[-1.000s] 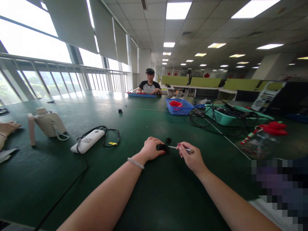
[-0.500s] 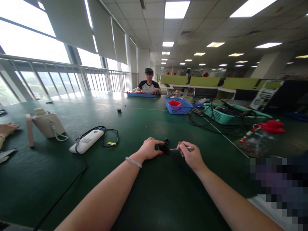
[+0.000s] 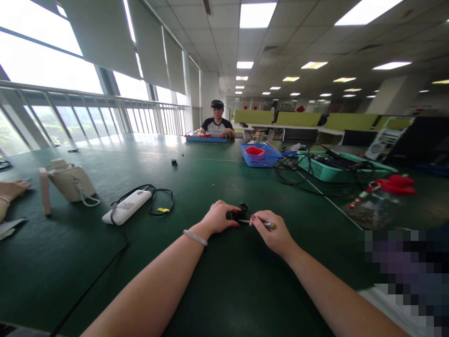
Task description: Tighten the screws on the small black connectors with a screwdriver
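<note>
On the dark green table, my left hand (image 3: 220, 217) grips a small black part (image 3: 237, 216) between thumb and fingers; its exact kind is too small to make out. A round black piece (image 3: 243, 206) sticks up at the part's far side. My right hand (image 3: 272, 230) is closed around the handle of a screwdriver (image 3: 270, 225), whose thin metal shaft points left. The tip meets the near right side of the black part, though the exact contact spot is hidden.
A white power bank (image 3: 128, 206) with a black cable lies left, near a beige bottle (image 3: 72, 180). Right stand a blue basket (image 3: 261, 160), a green basket (image 3: 322, 173) with cables and a red-lidded jar (image 3: 375, 206). A person (image 3: 216, 124) sits opposite; another person's hand (image 3: 14, 189) rests at far left.
My right hand and the screwdriver have shifted slightly left and nearer to me, with the handle tilting more toward me. My left hand stays on the black part, almost unmoved.
</note>
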The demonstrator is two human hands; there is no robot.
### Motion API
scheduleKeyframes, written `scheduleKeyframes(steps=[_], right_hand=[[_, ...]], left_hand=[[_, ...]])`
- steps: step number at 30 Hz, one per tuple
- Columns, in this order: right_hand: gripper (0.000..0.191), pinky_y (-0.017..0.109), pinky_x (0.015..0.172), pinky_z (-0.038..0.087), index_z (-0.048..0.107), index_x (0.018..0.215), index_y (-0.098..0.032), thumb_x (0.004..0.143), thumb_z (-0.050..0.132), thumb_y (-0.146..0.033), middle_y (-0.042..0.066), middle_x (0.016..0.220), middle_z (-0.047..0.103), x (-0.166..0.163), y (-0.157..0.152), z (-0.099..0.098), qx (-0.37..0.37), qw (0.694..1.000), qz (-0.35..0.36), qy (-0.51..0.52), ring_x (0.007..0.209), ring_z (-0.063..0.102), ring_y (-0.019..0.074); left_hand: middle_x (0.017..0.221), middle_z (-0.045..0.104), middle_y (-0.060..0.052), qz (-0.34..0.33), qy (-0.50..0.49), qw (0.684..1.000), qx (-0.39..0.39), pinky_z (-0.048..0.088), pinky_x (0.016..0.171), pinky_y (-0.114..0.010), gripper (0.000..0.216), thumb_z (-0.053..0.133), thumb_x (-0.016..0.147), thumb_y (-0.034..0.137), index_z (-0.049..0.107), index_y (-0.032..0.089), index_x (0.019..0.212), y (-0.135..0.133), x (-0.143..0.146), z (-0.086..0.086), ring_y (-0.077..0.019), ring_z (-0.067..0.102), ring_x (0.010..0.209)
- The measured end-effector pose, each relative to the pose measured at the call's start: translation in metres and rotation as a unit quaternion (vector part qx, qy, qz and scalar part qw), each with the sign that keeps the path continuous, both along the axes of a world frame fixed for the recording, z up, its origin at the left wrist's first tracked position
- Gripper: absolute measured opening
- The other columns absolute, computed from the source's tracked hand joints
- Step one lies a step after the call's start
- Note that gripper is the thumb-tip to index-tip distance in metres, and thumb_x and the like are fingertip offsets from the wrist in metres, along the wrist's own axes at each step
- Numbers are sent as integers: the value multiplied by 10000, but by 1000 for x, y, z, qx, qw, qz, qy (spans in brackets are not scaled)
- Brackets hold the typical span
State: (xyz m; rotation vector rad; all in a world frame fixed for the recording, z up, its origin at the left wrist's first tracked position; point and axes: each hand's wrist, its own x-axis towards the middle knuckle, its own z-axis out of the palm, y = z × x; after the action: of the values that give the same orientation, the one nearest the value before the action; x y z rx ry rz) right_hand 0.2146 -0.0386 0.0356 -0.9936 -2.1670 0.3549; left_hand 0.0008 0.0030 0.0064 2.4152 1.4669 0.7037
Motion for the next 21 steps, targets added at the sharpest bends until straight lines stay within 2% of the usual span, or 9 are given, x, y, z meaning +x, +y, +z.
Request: scheduleKeyframes(steps=[5,11,16,21], right_hand=[[205,348,793,407,660,797,-220,919,504,-274,6,764,676,-5,-4,0,42,995,56,-74,754,580,187],[238,348,789,416,635,749,-210,925,480,-249,24,722,666,0,-3,2,112,993,15,-25,712,583,182],[253,339,776,413,646,752,-213,931,478,-274,15,727,668,2,4,-1,63,997,-8,-44,698,589,177],[288,304,676,416,665,748,-213,932,475,-328,17,717,659,5,8,-4,2,1000,-23,11,685,593,181]], left_hand=[[1070,711,-26,2,-1,1000,16,435,948,-377,529,763,697,456,663,307,1195,-2,1,2,-272,545,1067],[1083,707,-18,2,-1,1000,10,441,946,-371,527,748,703,455,656,311,1202,-3,1,2,-267,551,1062],[1097,707,-23,0,-1,1000,13,444,950,-376,493,725,730,438,658,293,1196,-3,2,1,-267,569,1058],[1093,698,-28,-10,-38,999,33,451,948,-363,460,695,770,400,639,280,1210,-5,2,2,-248,581,1043]])
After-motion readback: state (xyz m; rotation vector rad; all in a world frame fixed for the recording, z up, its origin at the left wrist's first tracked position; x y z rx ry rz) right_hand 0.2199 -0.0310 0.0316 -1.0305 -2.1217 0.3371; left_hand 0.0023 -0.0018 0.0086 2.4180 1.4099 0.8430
